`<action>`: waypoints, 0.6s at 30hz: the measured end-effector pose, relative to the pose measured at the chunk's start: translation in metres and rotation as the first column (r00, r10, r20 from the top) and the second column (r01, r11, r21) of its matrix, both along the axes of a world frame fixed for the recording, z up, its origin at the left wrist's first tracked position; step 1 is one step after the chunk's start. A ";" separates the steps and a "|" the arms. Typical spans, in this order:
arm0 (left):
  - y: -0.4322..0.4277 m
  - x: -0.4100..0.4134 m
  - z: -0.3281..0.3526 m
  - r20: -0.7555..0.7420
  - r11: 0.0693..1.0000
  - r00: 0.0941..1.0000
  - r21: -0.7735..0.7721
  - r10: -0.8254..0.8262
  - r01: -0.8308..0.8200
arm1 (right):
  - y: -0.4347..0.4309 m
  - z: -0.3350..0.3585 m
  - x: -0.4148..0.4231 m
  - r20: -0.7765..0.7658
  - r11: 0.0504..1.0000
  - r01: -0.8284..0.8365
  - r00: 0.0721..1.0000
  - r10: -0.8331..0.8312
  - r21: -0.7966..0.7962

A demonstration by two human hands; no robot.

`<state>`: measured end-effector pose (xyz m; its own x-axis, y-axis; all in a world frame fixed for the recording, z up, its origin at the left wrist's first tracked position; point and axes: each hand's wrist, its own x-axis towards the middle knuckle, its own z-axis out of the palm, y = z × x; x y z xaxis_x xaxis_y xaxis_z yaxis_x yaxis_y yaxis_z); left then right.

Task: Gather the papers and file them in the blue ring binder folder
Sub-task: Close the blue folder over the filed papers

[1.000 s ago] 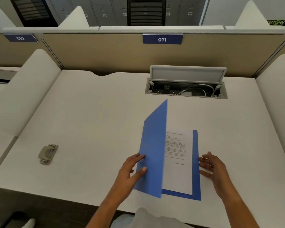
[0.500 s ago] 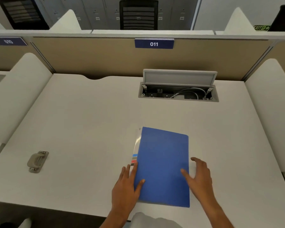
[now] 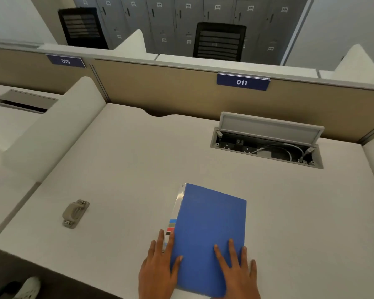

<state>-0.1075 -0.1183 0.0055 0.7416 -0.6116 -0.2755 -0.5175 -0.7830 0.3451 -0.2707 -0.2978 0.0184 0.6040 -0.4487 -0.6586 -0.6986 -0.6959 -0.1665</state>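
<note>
1. The left hand (image 3: 160, 268) lies flat with its fingers straight. The thumb rests on the cover of the blue folder (image 3: 212, 229), and the other fingers lie along the folder's left side. It grasps nothing.
2. The right hand (image 3: 238, 270) is also released. Its palm is down and its fingers are spread, pressing on the cover near the folder's near right corner.
3. We see the folder closed and flat on the desk (image 3: 138, 169). It sits close to the near edge, a little right of the middle, and is turned slightly askew.
4. A white strip with coloured bands (image 3: 173, 223) shows along the folder's left side, and the left hand's fingers partly cover it. We cannot tell whether it is paper or part of the folder.
5. A small grey metal device (image 3: 75, 213) rests toward the desk's near left corner, well apart from the folder.
6. Near the far edge, right of the middle, we find a recessed cable box (image 3: 266, 152). Its lid (image 3: 268, 129) is raised and grey cables lie inside.
7. A tan partition (image 3: 181, 91) runs along the far edge and carries a blue tag reading 011 (image 3: 242, 82). Another tag reading 010 (image 3: 65, 61) sits further left.
8. Beyond the partition we see two black chairs (image 3: 219, 41) and grey lockers (image 3: 160, 18).
</note>
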 end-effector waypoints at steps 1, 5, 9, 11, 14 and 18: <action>0.004 0.009 -0.001 0.004 1.000 1.000 -0.010 0.019 -0.019 | 0.002 -0.002 0.011 0.000 1.000 0.000 1.000 0.000 -0.012; 0.012 0.050 0.001 0.045 0.999 0.998 -0.008 0.037 -0.036 | 0.000 -0.007 0.061 0.018 1.000 0.007 1.000 -0.007 -0.020; 0.008 0.099 0.000 0.088 0.999 0.995 0.007 0.049 -0.050 | -0.008 -0.005 0.110 -0.009 0.999 -0.043 0.999 0.044 0.024; 0.001 0.127 0.002 0.088 0.999 0.995 0.015 0.042 -0.043 | -0.015 -0.003 0.137 -0.015 0.997 -0.049 0.999 0.050 0.063; -0.016 0.170 0.004 0.101 0.999 0.995 0.031 0.027 -0.031 | -0.029 -0.001 0.173 0.045 0.997 -0.063 0.997 0.061 0.047; -0.047 0.232 0.007 0.129 0.999 0.991 0.030 -0.015 0.011 | -0.052 0.000 0.224 0.128 0.999 -0.049 0.990 0.051 -0.023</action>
<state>0.1240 -0.1650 0.0120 0.7641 -0.6146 -0.1959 -0.5667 -0.7846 0.2513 -0.0465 -0.3494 0.0180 0.7049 -0.4281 -0.5656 -0.6367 -0.7334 -0.2384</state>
